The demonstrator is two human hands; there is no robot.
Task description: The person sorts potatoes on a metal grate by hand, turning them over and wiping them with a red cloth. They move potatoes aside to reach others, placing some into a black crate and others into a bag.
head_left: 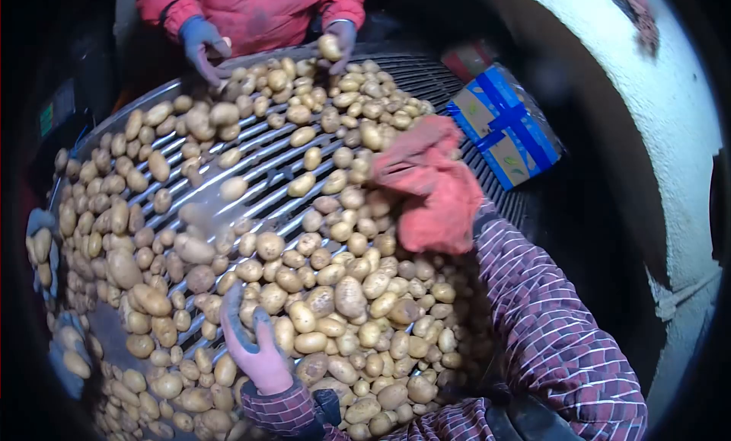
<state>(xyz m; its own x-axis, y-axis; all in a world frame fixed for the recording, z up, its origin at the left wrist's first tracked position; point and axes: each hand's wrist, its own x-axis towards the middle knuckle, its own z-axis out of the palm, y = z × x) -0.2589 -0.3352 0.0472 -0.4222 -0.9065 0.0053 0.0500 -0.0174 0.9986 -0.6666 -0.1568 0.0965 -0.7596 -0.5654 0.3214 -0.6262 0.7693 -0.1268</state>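
Many potatoes (350, 296) lie heaped over a round metal grate (266, 167). My left hand (255, 342), in a pink and grey glove, rests among them at the lower centre, thumb and fingers spread apart, with potatoes beside its fingertips. A red cloth (434, 186) hangs at the end of my right arm, above the right part of the heap. It covers my right hand, so the fingers are hidden. The right sleeve (556, 311) is dark checked fabric.
Across the grate a person in a red jacket (259, 18) holds a potato (330, 47) in one gloved hand. More gloved hands show at the left edge. A blue-taped cardboard box (506, 125) sits at the right, near a pale wall (655, 106).
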